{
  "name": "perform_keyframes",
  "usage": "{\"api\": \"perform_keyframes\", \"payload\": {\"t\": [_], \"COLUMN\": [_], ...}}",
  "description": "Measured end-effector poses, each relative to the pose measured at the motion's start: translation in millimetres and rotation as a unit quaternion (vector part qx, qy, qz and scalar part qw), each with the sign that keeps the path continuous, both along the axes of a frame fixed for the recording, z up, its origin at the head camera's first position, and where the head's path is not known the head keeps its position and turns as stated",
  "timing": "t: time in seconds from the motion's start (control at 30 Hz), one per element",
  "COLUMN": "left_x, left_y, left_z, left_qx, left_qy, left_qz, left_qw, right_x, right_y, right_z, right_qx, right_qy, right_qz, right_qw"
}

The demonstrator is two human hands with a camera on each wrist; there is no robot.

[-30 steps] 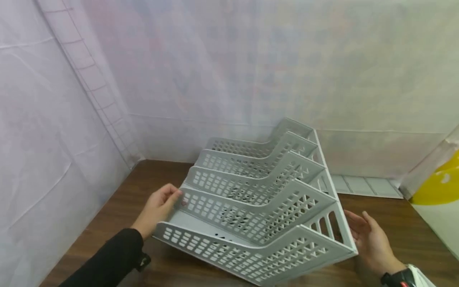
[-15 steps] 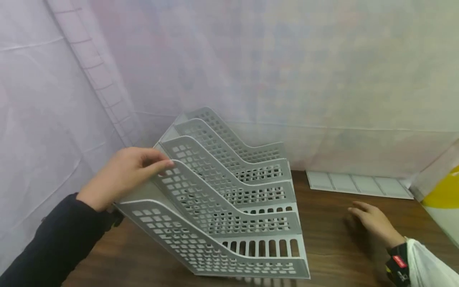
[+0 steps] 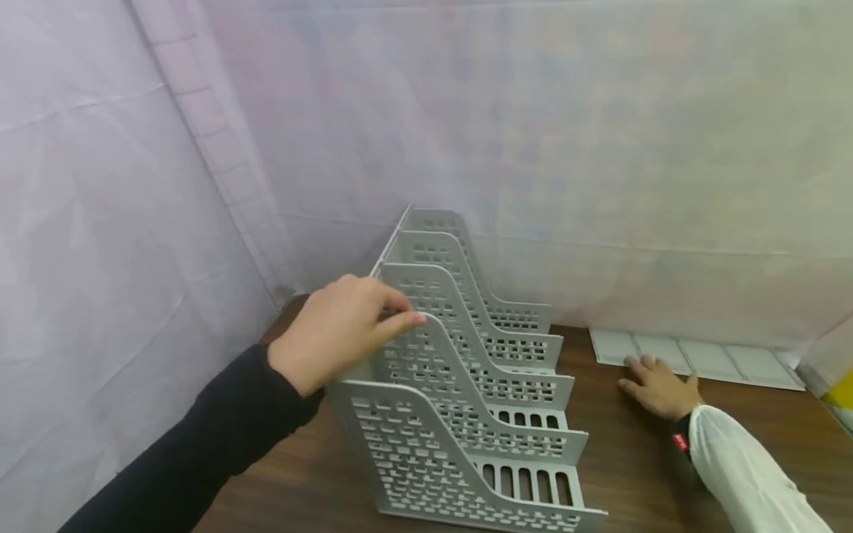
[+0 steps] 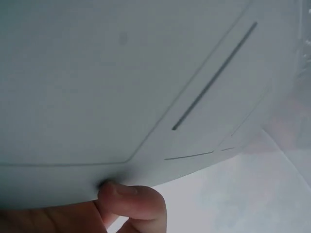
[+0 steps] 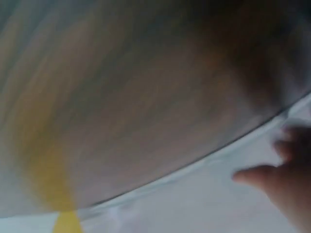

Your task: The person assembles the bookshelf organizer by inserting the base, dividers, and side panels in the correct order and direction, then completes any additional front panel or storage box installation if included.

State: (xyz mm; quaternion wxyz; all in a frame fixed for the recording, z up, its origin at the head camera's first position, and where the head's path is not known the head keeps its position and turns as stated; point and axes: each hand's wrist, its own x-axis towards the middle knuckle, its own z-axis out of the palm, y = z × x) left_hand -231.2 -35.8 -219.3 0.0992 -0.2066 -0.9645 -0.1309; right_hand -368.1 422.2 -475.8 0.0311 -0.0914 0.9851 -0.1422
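A grey plastic file rack (image 3: 426, 444) with perforated, curved dividers stands upright on the wooden table in the head view. My left hand (image 3: 343, 326) grips its upper back edge, thumb against a divider's top corner. The left wrist view shows that thumb (image 4: 133, 201) at the edge of the rack's smooth back panel (image 4: 87, 97). To the right, my right hand (image 3: 660, 389) reaches low over the table with fingers spread, fingertips right at the near edge of a flat grey panel (image 3: 713, 359). In the blurred right wrist view, my right hand (image 5: 286, 179) holds nothing visible.
The brown wooden table (image 3: 640, 474) runs up to a pale fabric sheet (image 3: 533, 148) hanging behind it. Another sheet (image 3: 100, 259) hangs on the left. Something yellow (image 3: 843, 392) shows at the right edge.
The rack has turned from lying tilted to standing upright, with my left hand shifting its hold to the upper back edge. My right hand has left the rack and reached toward the flat panel.
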Motion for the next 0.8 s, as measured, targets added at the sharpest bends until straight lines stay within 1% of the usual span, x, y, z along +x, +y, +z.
{"api": "perform_keyframes", "payload": {"t": [0.07, 0.13, 0.17, 0.23, 0.27, 0.3, 0.37, 0.4, 0.47, 0.53, 0.63, 0.7, 0.77, 0.8], "left_x": [2.3, 5.3, 6.8, 9.2, 10.0, 10.2, 9.8, 9.3, 8.4, 7.6, 6.9, 6.1, 6.2, 6.4], "left_y": [3.2, 1.9, 0.4, -2.2, -2.9, -2.7, 0.1, 2.4, 7.1, 10.8, 13.9, 14.4, 13.6, 12.6], "left_z": [0.8, 1.6, 2.4, 3.8, 4.4, 4.7, 5.3, 5.1, 4.3, 3.3, 2.0, 2.0, 2.9, 3.4], "left_qx": [-0.007, -0.006, -0.005, -0.006, -0.009, -0.013, -0.023, -0.026, -0.030, -0.029, -0.023, -0.020, -0.019, -0.020], "left_qy": [0.001, -0.001, -0.002, 0.001, 0.002, 0.007, 0.015, 0.019, 0.025, 0.026, 0.023, 0.021, 0.019, 0.019], "left_qz": [0.001, 0.007, 0.010, 0.016, 0.017, 0.017, 0.013, 0.012, 0.011, 0.009, 0.004, -0.002, -0.001, 0.002], "left_qw": [1.0000, 1.0000, 0.9999, 0.9999, 0.9998, 0.9998, 0.9996, 0.9994, 0.9992, 0.9992, 0.9995, 0.9996, 0.9996, 0.9996], "right_x": [9.0, 18.8, 23.4, 31.5, 33.9, 35.8, 37.5, 37.5, 36.8, 39.0, 44.4, 48.5, 50.5, 50.9], "right_y": [-13.6, -26.4, -31.5, -39.1, -41.2, -42.0, -36.0, -29.3, -11.0, 11.5, 40.9, 52.0, 54.5, 53.0], "right_z": [0.6, 4.4, 7.7, 16.9, 21.4, 25.6, 32.3, 34.5, 34.3, 29.8, 18.5, 13.8, 12.4, 14.0], "right_qx": [0.003, 0.020, 0.032, 0.037, 0.033, 0.022, 0.005, 0.003, 0.000, -0.001, -0.013, -0.009, 0.011, 0.021], "right_qy": [0.000, 0.017, 0.033, 0.050, 0.055, 0.049, 0.052, 0.054, 0.053, 0.030, -0.013, -0.031, -0.041, -0.058], "right_qz": [0.018, 0.039, 0.053, 0.088, 0.104, 0.116, 0.131, 0.134, 0.126, 0.120, 0.109, 0.093, 0.080, 0.071], "right_qw": [1.000, 0.999, 0.998, 0.994, 0.992, 0.992, 0.990, 0.990, 0.991, 0.992, 0.994, 0.995, 0.996, 0.996]}}
